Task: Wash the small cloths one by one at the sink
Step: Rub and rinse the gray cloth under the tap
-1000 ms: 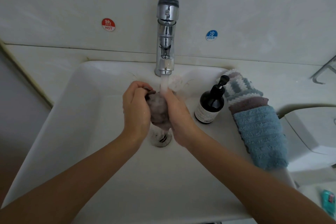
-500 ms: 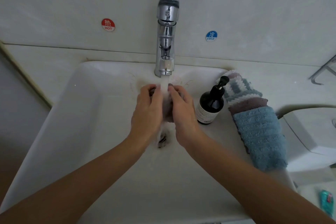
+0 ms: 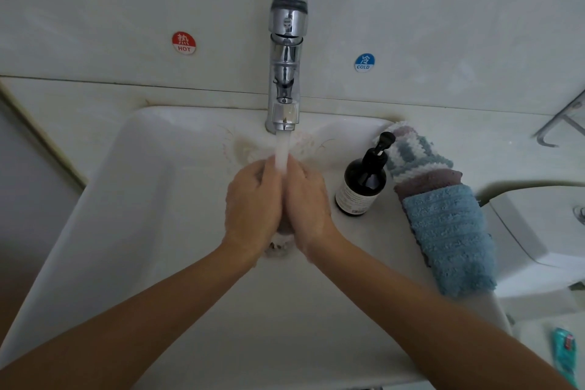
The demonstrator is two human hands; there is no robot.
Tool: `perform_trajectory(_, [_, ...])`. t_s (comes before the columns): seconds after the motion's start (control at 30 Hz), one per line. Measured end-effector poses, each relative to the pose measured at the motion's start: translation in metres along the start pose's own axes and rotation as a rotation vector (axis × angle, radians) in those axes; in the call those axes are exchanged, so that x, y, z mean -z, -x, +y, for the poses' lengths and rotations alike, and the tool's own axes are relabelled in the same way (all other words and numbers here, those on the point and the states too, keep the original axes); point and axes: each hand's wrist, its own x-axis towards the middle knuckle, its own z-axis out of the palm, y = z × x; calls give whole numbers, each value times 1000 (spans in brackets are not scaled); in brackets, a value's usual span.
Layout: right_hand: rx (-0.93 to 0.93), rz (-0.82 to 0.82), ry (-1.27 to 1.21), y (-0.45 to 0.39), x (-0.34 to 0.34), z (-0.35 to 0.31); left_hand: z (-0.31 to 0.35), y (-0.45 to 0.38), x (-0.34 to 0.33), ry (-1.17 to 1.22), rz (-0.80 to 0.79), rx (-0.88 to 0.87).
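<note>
In the head view, a white sink (image 3: 133,231) is seen from above, with a chrome tap (image 3: 286,73) at its back edge and a stream of water (image 3: 281,155) running down from the spout. The left hand (image 3: 253,203) and the right hand (image 3: 308,204) are pressed side by side directly under the stream, their fingers curled inward around a small dark cloth (image 3: 285,225), of which only a strip is shown in the gap between the palms, just above the drain (image 3: 278,248). A dark pump bottle (image 3: 362,187) is stood on the sink's right rim, just beside the right hand. Right of the bottle, further cloths are laid overlapping along the rim: a blue and white patterned cloth (image 3: 414,155) at the back, a brownish cloth (image 3: 427,180) in the middle and a blue ribbed cloth (image 3: 449,237) nearest the front. A red HOT sticker (image 3: 184,43) and a blue COLD sticker (image 3: 364,62) are fixed to the wall on either side of the tap.
</note>
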Motion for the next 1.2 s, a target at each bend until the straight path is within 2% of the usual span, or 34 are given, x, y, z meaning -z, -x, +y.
perform_trajectory(0.1, [34, 26, 10, 0, -2, 0, -1, -3, -1, -10, 17, -22])
perform_trajectory(0.23, [39, 22, -94, 0, 2, 0, -1, -4, 0, 64, 25, -45])
perform_trajectory(0.37, [-87, -115, -144, -3, 9, -2, 6, -2, 4, 120, 62, -116])
perform_trajectory(0.47, [-119, -193, -46, -1, 14, -3, 9, -1, 6, 142, 52, -149])
perform_trajectory(0.57, [-24, -161, -10, -2, 18, -5, 9, -2, 8, 231, 0, -144])
perform_trajectory(0.73, [71, -60, -191, -1, 15, -7, 12, 2, 4, 370, -118, -1])
perform_trajectory(0.93, [156, -123, -204, 3, 14, -3, -7, -5, 2, 28, -47, -26])
perform_trajectory(1.1, [111, -71, -100, 6, 3, 6, -5, 3, -5, 167, 26, 57])
perform_trajectory(1.2, [157, -20, 60, 3, -2, 12, -1, 6, -9, 162, 71, 37])
